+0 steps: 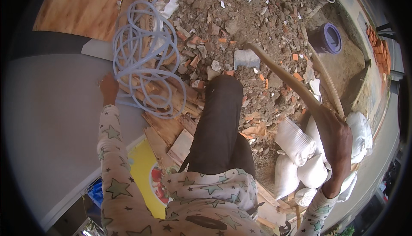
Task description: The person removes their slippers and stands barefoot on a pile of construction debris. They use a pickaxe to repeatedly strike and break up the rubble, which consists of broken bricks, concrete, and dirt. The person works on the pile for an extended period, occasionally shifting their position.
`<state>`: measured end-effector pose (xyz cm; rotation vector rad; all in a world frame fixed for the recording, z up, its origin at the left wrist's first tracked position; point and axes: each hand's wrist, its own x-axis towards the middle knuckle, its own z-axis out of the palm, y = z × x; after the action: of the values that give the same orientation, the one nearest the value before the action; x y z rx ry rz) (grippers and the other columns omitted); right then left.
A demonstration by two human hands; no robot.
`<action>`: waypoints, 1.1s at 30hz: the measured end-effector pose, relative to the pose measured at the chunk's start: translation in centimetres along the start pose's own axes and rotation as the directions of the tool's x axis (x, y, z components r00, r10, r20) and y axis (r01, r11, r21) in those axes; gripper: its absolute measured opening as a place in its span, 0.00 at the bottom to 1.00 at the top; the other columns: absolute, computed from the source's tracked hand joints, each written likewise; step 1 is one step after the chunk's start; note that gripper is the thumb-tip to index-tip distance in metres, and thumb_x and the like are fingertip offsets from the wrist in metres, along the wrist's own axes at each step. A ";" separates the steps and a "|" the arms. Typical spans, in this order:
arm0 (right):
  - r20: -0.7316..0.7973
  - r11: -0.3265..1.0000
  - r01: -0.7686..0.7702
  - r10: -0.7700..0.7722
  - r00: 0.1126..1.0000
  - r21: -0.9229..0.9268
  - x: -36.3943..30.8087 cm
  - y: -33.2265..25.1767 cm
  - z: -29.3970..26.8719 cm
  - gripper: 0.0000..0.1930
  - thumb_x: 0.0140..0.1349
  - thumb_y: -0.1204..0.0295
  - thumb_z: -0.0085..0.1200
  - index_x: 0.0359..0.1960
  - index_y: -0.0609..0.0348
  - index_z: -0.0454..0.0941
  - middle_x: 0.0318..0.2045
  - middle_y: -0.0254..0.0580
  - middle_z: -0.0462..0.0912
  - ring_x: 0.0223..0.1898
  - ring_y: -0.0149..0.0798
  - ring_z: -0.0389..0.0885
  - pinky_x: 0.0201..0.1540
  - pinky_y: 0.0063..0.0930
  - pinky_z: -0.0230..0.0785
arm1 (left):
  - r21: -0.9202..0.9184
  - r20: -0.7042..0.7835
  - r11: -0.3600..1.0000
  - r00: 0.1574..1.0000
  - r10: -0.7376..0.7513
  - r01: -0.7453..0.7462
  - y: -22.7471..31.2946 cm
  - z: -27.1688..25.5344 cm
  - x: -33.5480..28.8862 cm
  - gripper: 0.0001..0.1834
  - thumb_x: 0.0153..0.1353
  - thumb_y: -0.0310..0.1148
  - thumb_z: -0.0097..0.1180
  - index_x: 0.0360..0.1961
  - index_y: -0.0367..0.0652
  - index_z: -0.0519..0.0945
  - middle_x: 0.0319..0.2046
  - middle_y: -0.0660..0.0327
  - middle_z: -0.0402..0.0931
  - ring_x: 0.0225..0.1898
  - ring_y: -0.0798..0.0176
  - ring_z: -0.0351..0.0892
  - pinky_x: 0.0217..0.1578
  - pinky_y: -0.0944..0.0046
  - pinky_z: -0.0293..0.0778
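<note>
smooth wooden handle (283,79), glossy clear plastic hose (143,55), rough rubble (253,17), woven sacks (296,141).

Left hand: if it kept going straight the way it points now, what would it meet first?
Probably the coil of clear tubing. The left hand points up-frame with the coil just beside its fingertips, though depth is unclear.

White sacks (296,143) lie heaped at the lower right, plump and woven, touching one another, just below the right hand (337,139). One more white sack (359,133) sits behind that hand. A brown paper bag (148,19) with dark print lies flat under the coiled hose at the upper left. A yellow sheet (148,173) with a red and white picture lies at the lower left.
</note>
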<state>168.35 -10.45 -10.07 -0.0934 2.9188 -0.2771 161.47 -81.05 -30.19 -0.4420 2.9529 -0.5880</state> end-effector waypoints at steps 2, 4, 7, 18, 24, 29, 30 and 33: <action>-0.005 1.000 -0.010 0.010 1.000 0.003 -0.1 -0.1 -0.4 0.13 0.62 0.72 0.56 0.49 0.55 0.79 0.32 0.51 0.82 0.29 0.52 0.82 0.31 0.41 0.73 | -0.022 0.008 1.000 1.000 -0.002 0.002 0.3 0.8 0.3 0.10 0.56 0.31 0.58 0.38 0.40 0.77 0.35 0.47 0.80 0.40 0.41 0.81 0.42 0.46 0.76; -0.016 1.000 -0.013 0.013 1.000 0.002 -0.2 -0.1 -0.4 0.13 0.61 0.72 0.56 0.48 0.55 0.80 0.32 0.51 0.82 0.29 0.52 0.82 0.30 0.41 0.73 | -0.032 0.009 0.999 1.000 -0.020 0.020 0.1 1.4 0.9 0.10 0.56 0.31 0.59 0.38 0.39 0.77 0.34 0.47 0.80 0.40 0.41 0.81 0.42 0.46 0.76; -0.025 1.000 -0.013 0.013 1.000 -0.012 -0.2 0.2 -0.1 0.13 0.60 0.72 0.57 0.48 0.55 0.80 0.32 0.50 0.82 0.29 0.51 0.82 0.30 0.40 0.73 | -0.023 -0.010 1.000 1.000 -0.016 0.016 0.1 1.2 1.4 0.10 0.56 0.32 0.59 0.37 0.40 0.76 0.33 0.46 0.80 0.40 0.41 0.81 0.41 0.45 0.76; 0.174 0.980 -0.181 0.163 0.971 0.088 1.0 -0.3 -1.5 0.17 0.61 0.79 0.51 0.53 0.63 0.77 0.42 0.55 0.82 0.40 0.54 0.83 0.45 0.40 0.73 | -0.033 0.109 0.999 0.994 -0.020 0.024 -0.8 2.3 7.5 0.11 0.56 0.31 0.57 0.39 0.41 0.76 0.38 0.47 0.79 0.42 0.42 0.80 0.44 0.46 0.75; 0.303 0.932 -0.361 0.341 0.890 0.013 1.6 -2.3 -2.3 0.19 0.63 0.79 0.48 0.57 0.62 0.74 0.43 0.57 0.81 0.41 0.55 0.82 0.47 0.43 0.72 | -0.248 0.093 0.969 0.995 0.044 -0.020 0.3 5.8 11.8 0.19 0.55 0.23 0.53 0.50 0.40 0.76 0.40 0.43 0.78 0.47 0.38 0.77 0.49 0.46 0.73; 0.339 0.927 -0.375 0.349 0.874 0.011 2.1 -2.1 -2.2 0.21 0.63 0.78 0.48 0.59 0.63 0.73 0.47 0.57 0.80 0.45 0.55 0.80 0.49 0.44 0.71 | -0.595 0.277 0.803 0.946 0.171 0.028 -1.1 8.5 12.1 0.26 0.55 0.17 0.49 0.57 0.41 0.72 0.48 0.43 0.75 0.54 0.40 0.74 0.56 0.48 0.69; 0.324 0.930 -0.367 0.342 0.882 0.017 1.7 -1.7 -2.1 0.21 0.63 0.78 0.48 0.59 0.63 0.72 0.47 0.57 0.80 0.46 0.55 0.80 0.50 0.44 0.71 | -0.616 0.321 0.785 0.931 0.172 0.067 -0.6 8.6 11.5 0.27 0.55 0.16 0.48 0.58 0.42 0.72 0.50 0.43 0.74 0.55 0.41 0.73 0.57 0.49 0.69; 0.299 0.953 -0.298 0.269 0.916 0.054 1.6 -1.6 -1.6 0.21 0.63 0.78 0.47 0.59 0.63 0.72 0.49 0.57 0.80 0.48 0.55 0.80 0.51 0.44 0.71 | -0.364 0.459 0.930 0.879 0.130 0.053 -1.1 9.4 8.2 0.31 0.50 0.11 0.45 0.59 0.39 0.71 0.58 0.43 0.70 0.60 0.42 0.70 0.58 0.51 0.68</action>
<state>166.49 -11.86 -8.55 0.2816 2.5782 -0.3275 155.35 -87.90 -38.69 -0.4738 2.5681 0.0911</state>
